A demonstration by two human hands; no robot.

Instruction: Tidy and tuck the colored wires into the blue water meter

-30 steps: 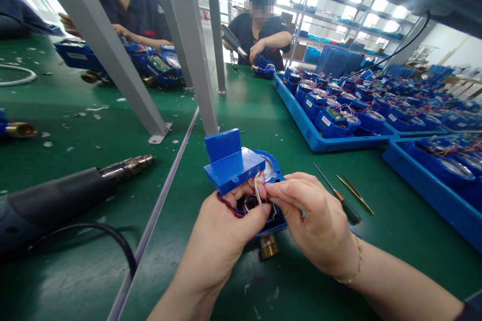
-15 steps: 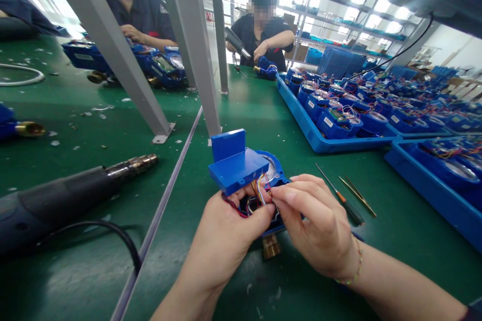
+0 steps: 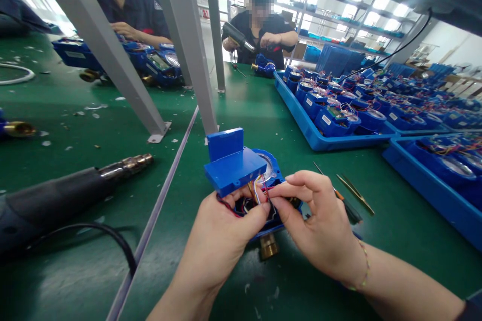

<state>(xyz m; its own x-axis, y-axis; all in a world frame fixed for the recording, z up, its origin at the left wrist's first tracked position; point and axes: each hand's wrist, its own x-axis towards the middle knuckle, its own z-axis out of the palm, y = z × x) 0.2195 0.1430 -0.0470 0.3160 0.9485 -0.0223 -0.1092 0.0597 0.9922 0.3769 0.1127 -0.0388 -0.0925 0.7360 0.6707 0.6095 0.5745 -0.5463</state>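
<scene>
A blue water meter (image 3: 269,160) with a brass threaded end (image 3: 268,247) lies on the green table before me. Its blue cover (image 3: 235,168) is tipped up to the left, with thin coloured wires (image 3: 258,191) running down from beneath it. My left hand (image 3: 222,228) is closed around these wires under the cover, thumb over the meter's cavity. Close to that thumb, the thumb and forefinger of my right hand (image 3: 320,223) pinch at a thin wire; its end is hidden by the fingertips.
A screwdriver (image 3: 352,211) and tweezers (image 3: 356,193) lie to the right. Blue trays (image 3: 320,143) of meters stand beyond. On the left rest a heat gun (image 3: 56,200) and its cord. Grey posts (image 3: 192,45) rise ahead. Across the table, one person (image 3: 259,25) holds another heat gun (image 3: 238,36).
My right forefinger has lifted and straightened slightly, while the left hand keeps its hold. The view has shifted a little. The person opposite has raised a hand from a meter.
</scene>
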